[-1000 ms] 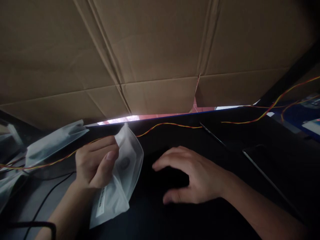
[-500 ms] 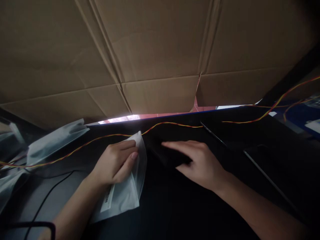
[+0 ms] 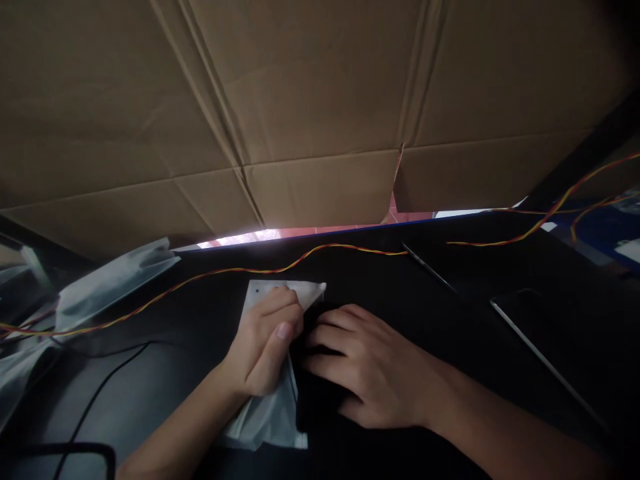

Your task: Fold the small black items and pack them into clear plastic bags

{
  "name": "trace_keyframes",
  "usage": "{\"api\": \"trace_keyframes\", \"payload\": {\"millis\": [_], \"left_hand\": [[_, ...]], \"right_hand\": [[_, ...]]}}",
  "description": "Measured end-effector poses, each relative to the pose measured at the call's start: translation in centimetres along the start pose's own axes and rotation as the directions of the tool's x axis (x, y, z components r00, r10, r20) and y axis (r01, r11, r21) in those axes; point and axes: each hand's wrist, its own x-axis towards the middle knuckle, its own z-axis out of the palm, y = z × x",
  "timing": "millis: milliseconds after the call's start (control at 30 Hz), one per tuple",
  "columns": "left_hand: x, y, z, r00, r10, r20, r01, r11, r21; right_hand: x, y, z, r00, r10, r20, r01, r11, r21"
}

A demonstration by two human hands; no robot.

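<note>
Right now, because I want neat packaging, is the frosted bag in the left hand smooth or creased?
Creased: the frosted bag shows folds in its lower part, below the left hand.

A single camera worn on the person's head looks forward and down across a black, flat-topped table [image 3: 160,380], close enough that both bare forearms [image 3: 193,427] run off the bottom of the frame. The bare left hand [image 3: 270,343] and bare right hand [image 3: 370,373] appear from above and behind, just below center, while a brown, creased cardboard sheet [image 3: 320,93] fills most of the upper half.
</note>
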Motion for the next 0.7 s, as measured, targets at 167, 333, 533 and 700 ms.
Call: {"api": "trace_keyframes", "payload": {"millis": [167,333,533,700], "left_hand": [[0.0,0.7,0.7,0.999,0.034,0.034,-0.03,0.994,-0.109],[-0.3,1.5,1.0,0.999,-0.053,0.007,0.053,0.981,-0.186],[0.2,1.2,-0.1,0.983,-0.164,0.086,0.178,0.966,-0.186],[0.2,-0.1,-0.3,0.96,-0.105,0.26,0.099,0.994,0.037]], "right_hand": [[0.2,-0.9,0.5,0.993,0.117,0.009,-0.118,0.992,0.034],[0.9,-2.3,1.1,0.966,0.255,0.03,-0.254,0.967,-0.027],[0.8,-2.5,1.8,0.95,0.31,-0.043,-0.312,0.948,-0.056],[0.0,-1.5,1.1,0.999,0.029,0.045,-0.03,0.999,0.024]]}}
